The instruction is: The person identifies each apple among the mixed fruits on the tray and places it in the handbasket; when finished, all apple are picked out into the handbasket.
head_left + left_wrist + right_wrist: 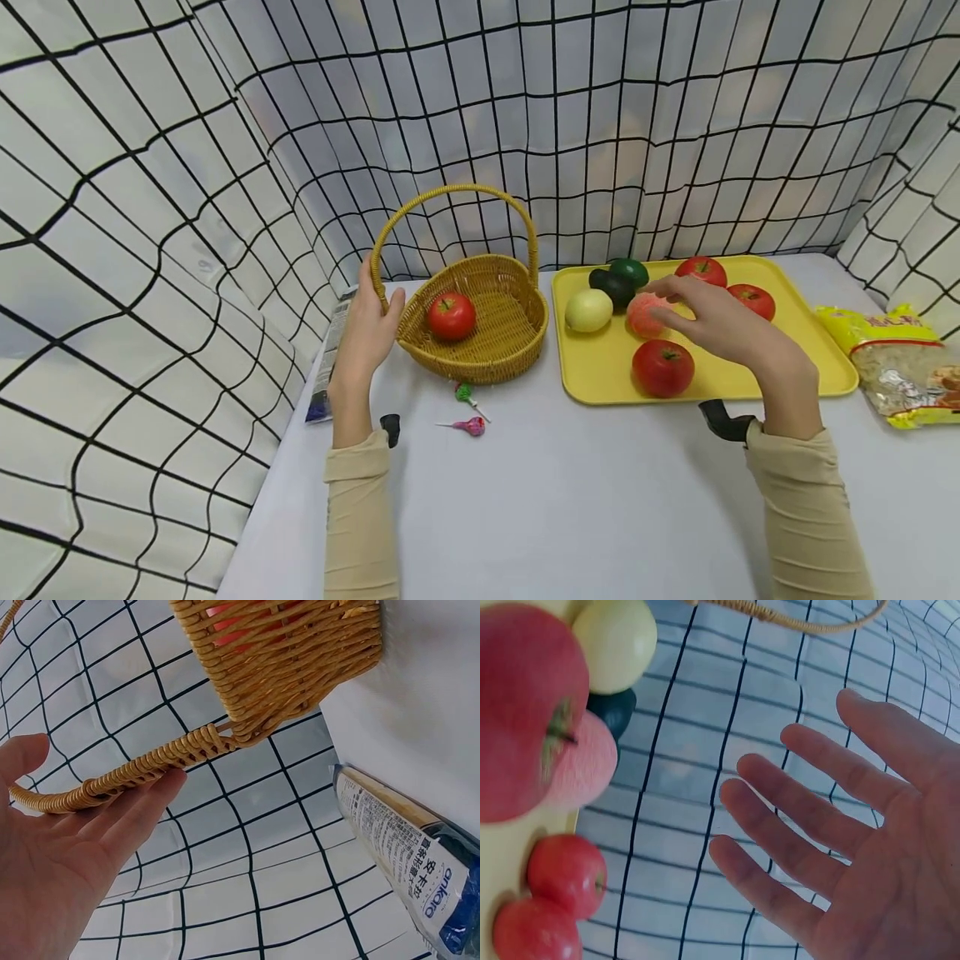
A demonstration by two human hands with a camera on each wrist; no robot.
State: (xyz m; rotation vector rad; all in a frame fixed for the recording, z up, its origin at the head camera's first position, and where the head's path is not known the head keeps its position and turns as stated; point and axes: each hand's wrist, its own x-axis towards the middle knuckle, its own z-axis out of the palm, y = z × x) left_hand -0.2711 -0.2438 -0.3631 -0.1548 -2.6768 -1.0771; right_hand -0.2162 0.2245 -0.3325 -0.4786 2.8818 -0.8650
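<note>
A wicker basket (480,372) with a tall arched handle holds one red apple (452,316). My left hand (365,329) touches the left side of the handle (161,756) with nearly straight fingers, the thumb standing apart. Over the yellow tray (802,358) my right hand (720,321) hovers with fingers spread and nothing held. Nearest to it lies a pink peach-like fruit (647,315). Around that are a large red apple (663,367), a pale yellow-green round fruit (588,311), dark green fruits (628,272) and two red apples (568,876) farther back.
Two lollipops (469,426) lie in front of the basket. A printed packet (409,859) sits at the table's left edge, and a yellow snack bag (903,367) is right of the tray. Black netting (480,100) over pale cloth rises behind and beside the table.
</note>
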